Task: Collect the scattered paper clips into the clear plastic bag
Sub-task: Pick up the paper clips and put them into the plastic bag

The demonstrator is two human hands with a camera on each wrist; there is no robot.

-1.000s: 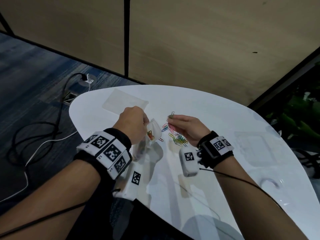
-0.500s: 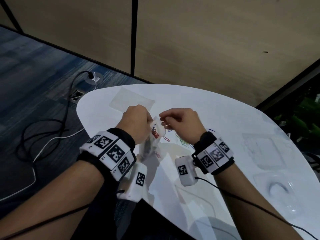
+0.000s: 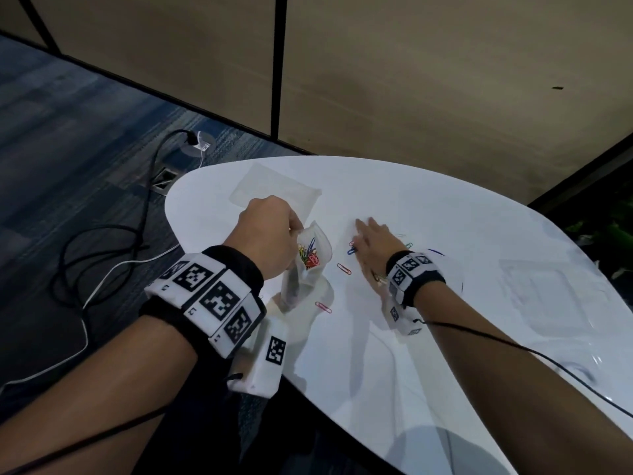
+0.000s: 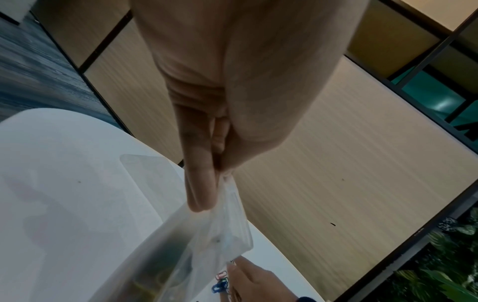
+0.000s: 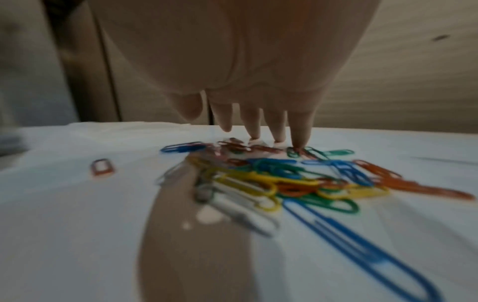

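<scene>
My left hand [image 3: 270, 234] pinches the rim of the clear plastic bag [image 3: 310, 265] between thumb and fingers [image 4: 204, 183] and holds it above the white table [image 3: 428, 234]. Several coloured paper clips [image 3: 308, 255] lie inside the bag. My right hand [image 3: 375, 245] lies flat with straight fingers over a pile of coloured paper clips [image 5: 297, 179], its fingertips [image 5: 300, 141] touching the far clips. Two red clips, one [image 3: 344, 269] nearer the bag and another [image 3: 323, 307] closer to me, lie loose on the table.
A second flat clear bag [image 3: 274, 188] lies at the table's far left. Clear plastic packaging [image 3: 548, 296] sits at the right. Black and white cables [image 3: 102, 269] run over the carpet left of the table, and a wall panel stands behind it.
My right hand has left the bag's mouth, moved right and down, and flattened over the clip pile. More clips lie in the bag than one second ago. The left hand still holds the bag.
</scene>
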